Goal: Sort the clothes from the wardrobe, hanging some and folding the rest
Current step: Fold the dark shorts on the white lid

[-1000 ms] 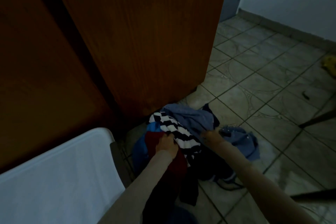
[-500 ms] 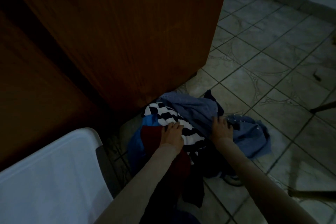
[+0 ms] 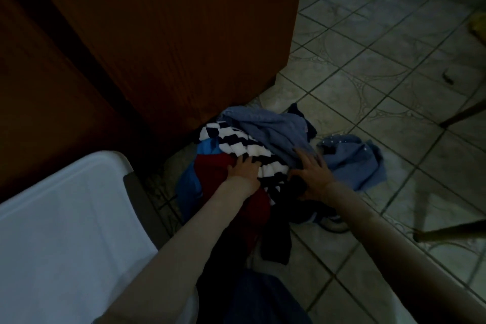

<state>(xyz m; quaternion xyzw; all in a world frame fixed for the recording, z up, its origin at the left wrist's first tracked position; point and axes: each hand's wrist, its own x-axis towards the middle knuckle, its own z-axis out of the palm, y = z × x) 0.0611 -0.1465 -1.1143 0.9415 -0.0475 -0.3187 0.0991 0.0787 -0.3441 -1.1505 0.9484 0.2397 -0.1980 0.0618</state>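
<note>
I cannot see the fingertips of the left hand (image 3: 243, 169), they are hidden inside the striped garment (image 3: 244, 147).

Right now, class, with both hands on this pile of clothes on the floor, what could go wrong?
1. The striped top lies tangled with the red garment; lifting one may drag the other.
2. Dim light could hide dark clothes.
3. The denim piece, lying apart on the tiles, may be forgotten.

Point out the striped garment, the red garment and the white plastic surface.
striped garment (image 3: 236, 139): head view, on its upper part, above the left hand.
red garment (image 3: 211, 168): head view, on the bare fold left of the left hand.
white plastic surface (image 3: 65, 218): head view, on its flat top.
</note>
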